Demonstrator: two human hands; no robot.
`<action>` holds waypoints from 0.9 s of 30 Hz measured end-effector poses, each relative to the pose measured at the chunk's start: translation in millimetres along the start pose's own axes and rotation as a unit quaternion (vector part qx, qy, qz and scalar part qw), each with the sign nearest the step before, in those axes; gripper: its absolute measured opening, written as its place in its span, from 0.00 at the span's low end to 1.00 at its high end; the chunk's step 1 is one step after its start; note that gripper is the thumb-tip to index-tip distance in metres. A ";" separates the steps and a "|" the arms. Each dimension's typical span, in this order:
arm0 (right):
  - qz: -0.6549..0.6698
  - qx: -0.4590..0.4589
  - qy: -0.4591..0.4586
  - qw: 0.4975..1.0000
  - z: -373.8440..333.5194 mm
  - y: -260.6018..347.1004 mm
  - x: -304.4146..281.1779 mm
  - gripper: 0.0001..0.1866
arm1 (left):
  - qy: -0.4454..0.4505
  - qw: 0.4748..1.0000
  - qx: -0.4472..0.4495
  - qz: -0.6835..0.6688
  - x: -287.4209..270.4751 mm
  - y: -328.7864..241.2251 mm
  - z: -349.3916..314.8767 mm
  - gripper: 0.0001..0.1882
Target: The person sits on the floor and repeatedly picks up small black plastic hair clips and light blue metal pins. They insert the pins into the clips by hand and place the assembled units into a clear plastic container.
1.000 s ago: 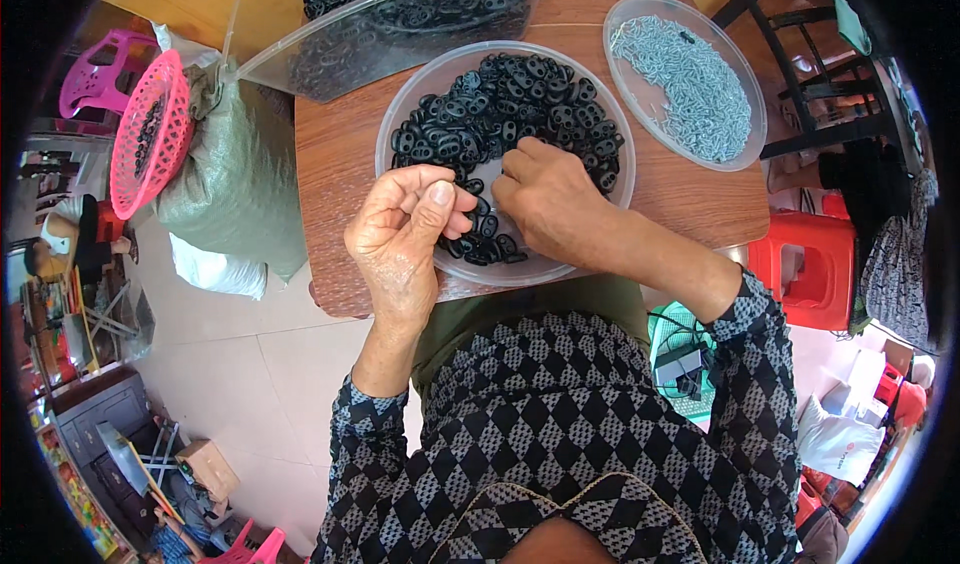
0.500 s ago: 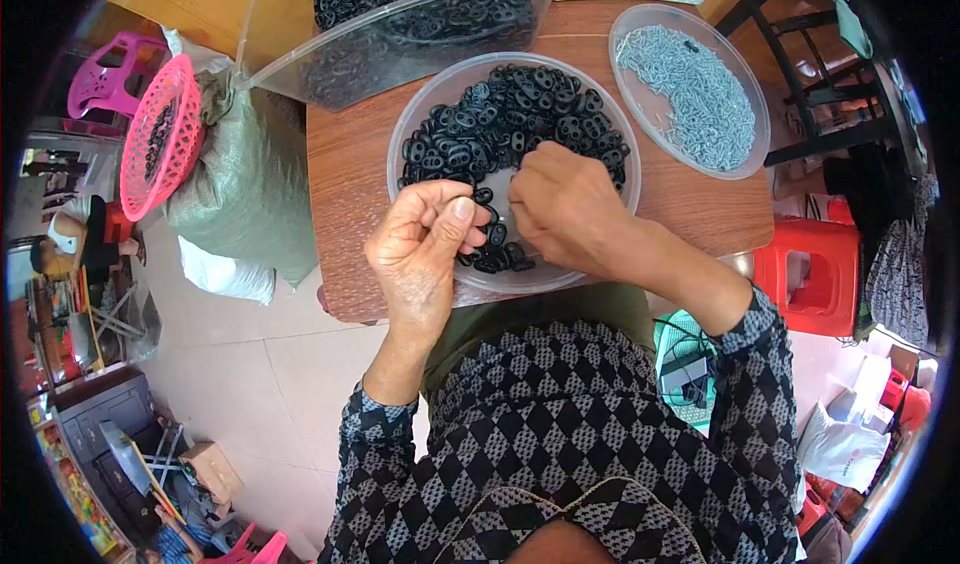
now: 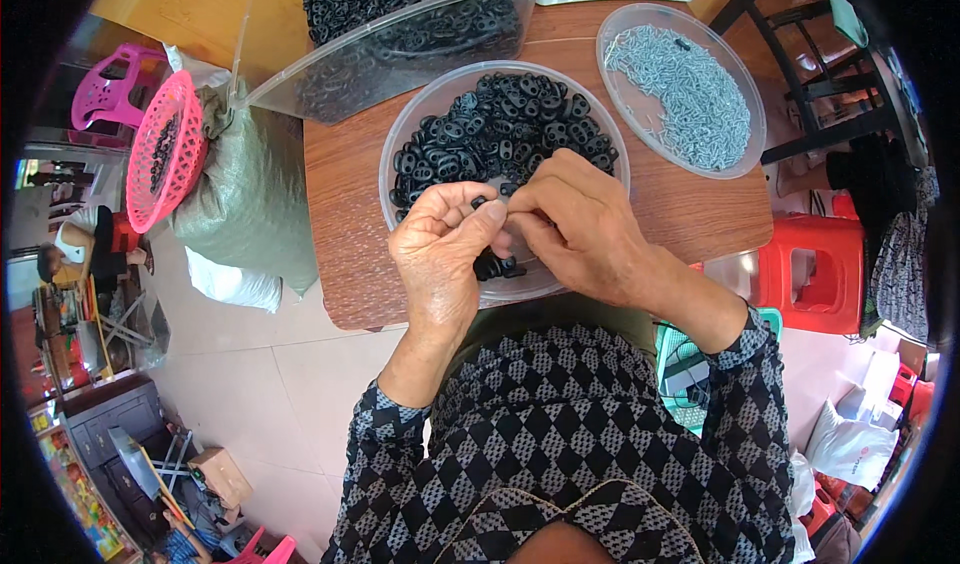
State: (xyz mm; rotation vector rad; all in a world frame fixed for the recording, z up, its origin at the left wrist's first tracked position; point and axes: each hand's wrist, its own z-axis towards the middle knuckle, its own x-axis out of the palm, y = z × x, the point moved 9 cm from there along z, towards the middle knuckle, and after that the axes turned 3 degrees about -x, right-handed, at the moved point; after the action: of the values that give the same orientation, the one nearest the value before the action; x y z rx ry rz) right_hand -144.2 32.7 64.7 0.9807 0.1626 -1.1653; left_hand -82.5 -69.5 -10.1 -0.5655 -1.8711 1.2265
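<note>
My left hand (image 3: 447,244) pinches a small black plastic piece (image 3: 478,202) between thumb and forefinger. My right hand (image 3: 585,226) has its fingers closed, its tips meeting the left thumb and forefinger; what they hold is too small to make out. Both hands are over the near half of a round clear tub (image 3: 386,186). Inside it lie many black oval pieces with two holes (image 3: 470,129), heaped toward the far side. A smaller group of the black pieces (image 3: 490,266) shows below my fingers at the near side.
A round shallow tray (image 3: 757,134) of small silvery screws (image 3: 690,99) sits at the table's right. Behind the tub, a clear bin (image 3: 400,69) holds more black pieces. A pink basket (image 3: 185,154) rests on a green sack (image 3: 250,189) at left. A red stool (image 3: 850,279) stands at right.
My right hand has come down and toward the left one, so their fingertips now meet. My left hand has shifted slightly right, still pinching the black piece.
</note>
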 end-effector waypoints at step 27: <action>0.229 0.221 -0.007 0.948 -16.1 -34.8 -3.9 0.03 | 0.079 0.995 0.019 0.057 19.1 -5.7 -9.2 0.10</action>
State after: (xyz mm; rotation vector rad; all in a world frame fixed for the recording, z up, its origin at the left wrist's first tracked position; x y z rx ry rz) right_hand -168.8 45.3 37.8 1.3172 -0.3413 -0.7862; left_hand -85.5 -53.1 4.2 -0.7367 -1.7002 1.2507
